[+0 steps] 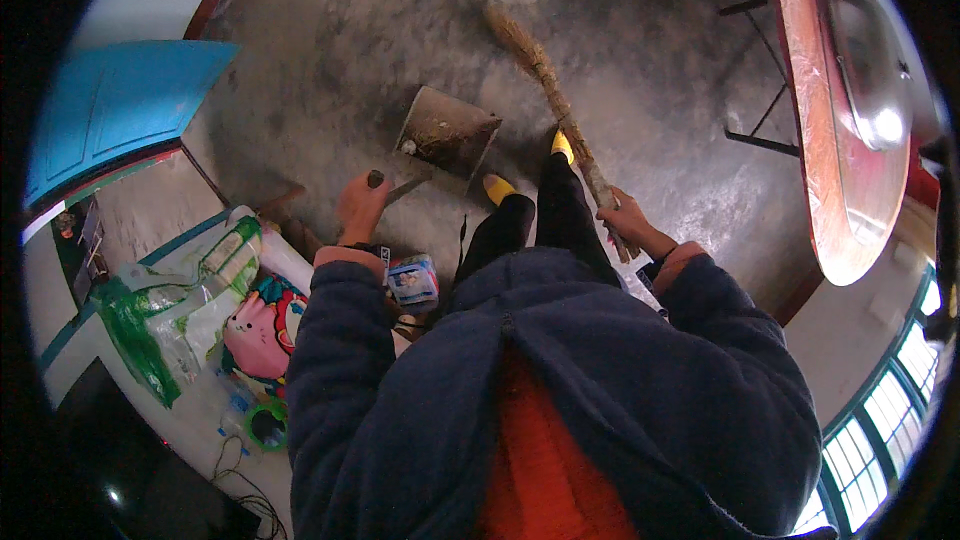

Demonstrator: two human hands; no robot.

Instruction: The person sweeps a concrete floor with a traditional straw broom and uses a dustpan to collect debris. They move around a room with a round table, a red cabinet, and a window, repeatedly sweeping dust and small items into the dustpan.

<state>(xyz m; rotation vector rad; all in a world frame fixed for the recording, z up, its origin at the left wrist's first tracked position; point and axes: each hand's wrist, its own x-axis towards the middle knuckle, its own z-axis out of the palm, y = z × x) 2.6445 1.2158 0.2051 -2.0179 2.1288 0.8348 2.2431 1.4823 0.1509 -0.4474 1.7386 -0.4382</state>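
Observation:
My left hand (360, 208) is closed around the end of the handle of a dustpan (428, 112). The pan is a dull metal box shape in front of my feet, with brown debris and a small whitish bit inside. In my right hand (636, 220) I grip a long straw broom (562, 110) by its lower end in the picture. It slants away to the far left, its brush end on the grey concrete floor (640, 60), beyond the dustpan. My yellow shoes (563, 146) stand between the dustpan and the broom.
At the right stands a round reddish table (800, 120) on thin folding legs. A blue door (140, 110) is at the left. Green-and-white plastic bags (160, 320), a pink cartoon bag (262, 335) and a printed packet (412, 282) lie near my left arm.

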